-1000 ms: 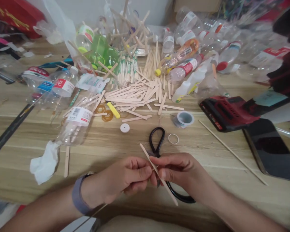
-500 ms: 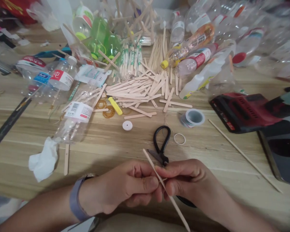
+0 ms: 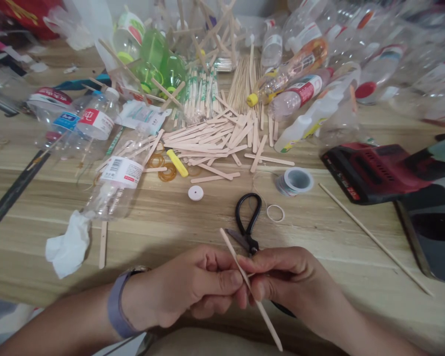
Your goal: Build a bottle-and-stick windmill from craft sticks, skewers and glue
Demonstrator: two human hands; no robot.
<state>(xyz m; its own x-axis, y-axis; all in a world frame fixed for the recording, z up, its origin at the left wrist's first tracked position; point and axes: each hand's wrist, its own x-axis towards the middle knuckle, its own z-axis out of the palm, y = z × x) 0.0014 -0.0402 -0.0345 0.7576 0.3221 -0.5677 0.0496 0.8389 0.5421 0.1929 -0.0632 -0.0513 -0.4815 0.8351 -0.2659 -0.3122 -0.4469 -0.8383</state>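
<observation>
Both my hands meet near the table's front edge around a thin wooden stick (image 3: 233,249) that slants from upper left to lower right. My left hand (image 3: 193,289), with a grey wristband, is closed and pinches the stick between thumb and forefinger. My right hand (image 3: 287,284) is closed too, its fingertips pressed on the same stick right next to the left thumb. Black-handled scissors (image 3: 247,222) lie on the table just beyond and partly under my right hand.
A pile of flat wooden sticks (image 3: 211,141) and skewers (image 3: 244,84) fills the middle. Empty plastic bottles (image 3: 113,185) lie left and at the back right. A tape roll (image 3: 294,180), a white ring (image 3: 275,213), a red tool (image 3: 371,170), a long skewer (image 3: 374,240) and crumpled tissue (image 3: 68,242) surround my hands.
The view shifted slightly, so the table's things sit a little to the right. My hands kept their pinch on the stick, which slid slightly through the fingers.
</observation>
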